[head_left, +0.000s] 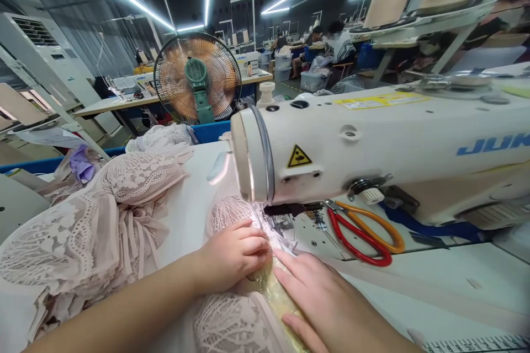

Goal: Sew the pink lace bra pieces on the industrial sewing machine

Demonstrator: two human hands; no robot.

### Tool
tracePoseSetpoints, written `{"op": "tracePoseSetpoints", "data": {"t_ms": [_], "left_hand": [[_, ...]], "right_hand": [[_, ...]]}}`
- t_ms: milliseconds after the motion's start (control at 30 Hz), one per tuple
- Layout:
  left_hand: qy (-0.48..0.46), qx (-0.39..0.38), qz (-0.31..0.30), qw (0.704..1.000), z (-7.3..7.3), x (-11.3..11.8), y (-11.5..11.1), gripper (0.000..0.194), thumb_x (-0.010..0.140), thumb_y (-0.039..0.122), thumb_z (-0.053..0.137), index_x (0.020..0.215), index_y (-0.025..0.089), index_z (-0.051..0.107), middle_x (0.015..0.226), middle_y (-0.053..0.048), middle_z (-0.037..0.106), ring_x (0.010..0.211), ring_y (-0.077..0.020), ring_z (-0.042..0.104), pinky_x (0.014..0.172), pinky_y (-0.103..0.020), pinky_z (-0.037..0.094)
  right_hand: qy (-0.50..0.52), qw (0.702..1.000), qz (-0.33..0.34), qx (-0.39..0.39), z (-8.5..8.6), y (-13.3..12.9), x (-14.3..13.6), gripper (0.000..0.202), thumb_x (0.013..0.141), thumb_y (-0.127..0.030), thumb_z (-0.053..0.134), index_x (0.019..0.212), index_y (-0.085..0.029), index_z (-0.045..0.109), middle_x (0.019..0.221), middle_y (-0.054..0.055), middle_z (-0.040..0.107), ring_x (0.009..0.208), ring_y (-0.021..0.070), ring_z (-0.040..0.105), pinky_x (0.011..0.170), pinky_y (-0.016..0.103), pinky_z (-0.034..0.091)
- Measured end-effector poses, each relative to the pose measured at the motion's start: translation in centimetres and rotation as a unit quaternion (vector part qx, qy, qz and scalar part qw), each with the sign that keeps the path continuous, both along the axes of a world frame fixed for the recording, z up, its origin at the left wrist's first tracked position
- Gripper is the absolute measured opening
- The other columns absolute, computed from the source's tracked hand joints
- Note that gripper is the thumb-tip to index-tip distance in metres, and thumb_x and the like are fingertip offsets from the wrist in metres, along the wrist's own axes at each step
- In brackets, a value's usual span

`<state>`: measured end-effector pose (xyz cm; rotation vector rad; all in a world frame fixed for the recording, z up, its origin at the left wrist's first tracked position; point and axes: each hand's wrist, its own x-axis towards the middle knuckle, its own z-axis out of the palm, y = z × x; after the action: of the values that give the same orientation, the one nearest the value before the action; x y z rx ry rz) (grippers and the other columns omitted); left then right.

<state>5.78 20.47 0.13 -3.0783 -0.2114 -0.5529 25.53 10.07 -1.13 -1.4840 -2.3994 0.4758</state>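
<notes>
A pale pink lace piece (232,322) lies in front of the white sewing machine (323,149), its far lace part reaching under the machine head. My left hand (238,253) rests on it close to the needle area, fingers curled and pressed together over the fabric edge. To its right, my right hand (304,287) lies with fingers spread over a shiny yellowish strip (273,292) along the lace. The needle itself is hidden behind the machine head and my fingers.
Stacked lace pieces (74,242) cover the table's left. Red-handled scissors (360,245) with an orange handle lie right of the needle area. A ruler strip (480,345) is at the lower right. Behind stand a large fan (197,78) and blue bins; people sit farther back.
</notes>
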Motion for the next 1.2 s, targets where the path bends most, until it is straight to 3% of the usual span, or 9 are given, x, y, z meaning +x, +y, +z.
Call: {"op": "tracePoseSetpoints", "data": {"t_ms": [200, 400, 667, 867, 1033, 1100, 1200], "left_hand": [[0.007, 0.008, -0.008, 1.000, 0.2, 0.0, 1.8, 0.025, 0.096, 0.021, 0.040, 0.101, 0.015, 0.063, 0.104, -0.005, 0.069, 0.104, -0.0192, 0.056, 0.099, -0.037, 0.035], [0.016, 0.034, -0.012, 0.999, 0.4, -0.1, 3.5, 0.027, 0.096, 0.023, 0.041, 0.098, 0.015, 0.066, 0.107, -0.004, 0.069, 0.098, -0.0201, 0.057, 0.091, -0.035, 0.040], [0.043, 0.044, 0.030, 0.998, 0.8, -0.1, 4.8, 0.027, 0.096, 0.022, 0.042, 0.102, 0.016, 0.068, 0.106, -0.004, 0.070, 0.098, -0.0171, 0.060, 0.091, -0.029, 0.044], [0.054, 0.065, 0.060, 0.995, 0.4, -0.4, 5.5, 0.023, 0.093, 0.019, 0.046, 0.098, 0.017, 0.068, 0.100, -0.006, 0.071, 0.107, -0.0201, 0.057, 0.102, -0.037, 0.038], [0.036, 0.010, 0.092, 0.995, 2.6, -0.5, 3.0, 0.022, 0.085, 0.012, 0.046, 0.093, 0.013, 0.067, 0.111, -0.011, 0.066, 0.105, -0.0245, 0.057, 0.097, -0.043, 0.041], [0.037, -0.070, 0.067, 0.995, 3.8, -0.3, 1.1, 0.024, 0.079, 0.011, 0.047, 0.095, 0.014, 0.065, 0.106, -0.010, 0.066, 0.099, -0.0222, 0.058, 0.091, -0.037, 0.046], [0.124, -0.163, 0.033, 0.978, 4.8, 0.0, -1.0, 0.024, 0.071, 0.015, 0.058, 0.094, 0.017, 0.065, 0.086, -0.007, 0.066, 0.083, -0.0208, 0.059, 0.078, -0.032, 0.049]], "right_hand": [[-0.042, 0.996, 0.005, -0.075, 1.8, 1.8, -1.0, 0.049, 0.077, -0.028, 0.055, 0.125, -0.017, 0.055, 0.141, 0.010, 0.045, 0.111, 0.0318, 0.054, 0.092, 0.046, 0.048], [-0.118, 0.988, 0.009, -0.104, 2.4, 2.6, -2.0, 0.057, 0.079, -0.026, 0.052, 0.134, -0.011, 0.045, 0.150, 0.018, 0.026, 0.110, 0.0341, 0.057, 0.089, 0.047, 0.051], [-0.134, 0.990, 0.027, -0.037, 1.8, 2.6, -2.1, 0.060, 0.075, -0.023, 0.054, 0.133, -0.007, 0.048, 0.143, 0.023, 0.034, 0.105, 0.0342, 0.061, 0.083, 0.044, 0.055], [-0.128, 0.991, 0.024, 0.017, 0.9, 2.2, -1.7, 0.050, 0.078, -0.025, 0.052, 0.125, -0.010, 0.056, 0.139, 0.022, 0.041, 0.096, 0.0316, 0.066, 0.075, 0.042, 0.058], [-0.068, 0.994, 0.021, 0.079, -0.4, 0.5, -0.1, 0.042, 0.087, -0.022, 0.039, 0.125, -0.015, 0.056, 0.138, 0.015, 0.046, 0.113, 0.0260, 0.058, 0.085, 0.036, 0.055], [-0.036, 0.993, 0.014, 0.111, -0.9, -0.6, 0.7, 0.041, 0.089, -0.018, 0.035, 0.124, -0.016, 0.056, 0.136, 0.012, 0.051, 0.115, 0.0226, 0.057, 0.089, 0.034, 0.054], [0.025, 0.991, -0.018, 0.127, -1.6, -2.2, 1.4, 0.037, 0.091, -0.017, 0.033, 0.116, -0.019, 0.059, 0.129, 0.008, 0.058, 0.114, 0.0200, 0.057, 0.093, 0.032, 0.051]]}}
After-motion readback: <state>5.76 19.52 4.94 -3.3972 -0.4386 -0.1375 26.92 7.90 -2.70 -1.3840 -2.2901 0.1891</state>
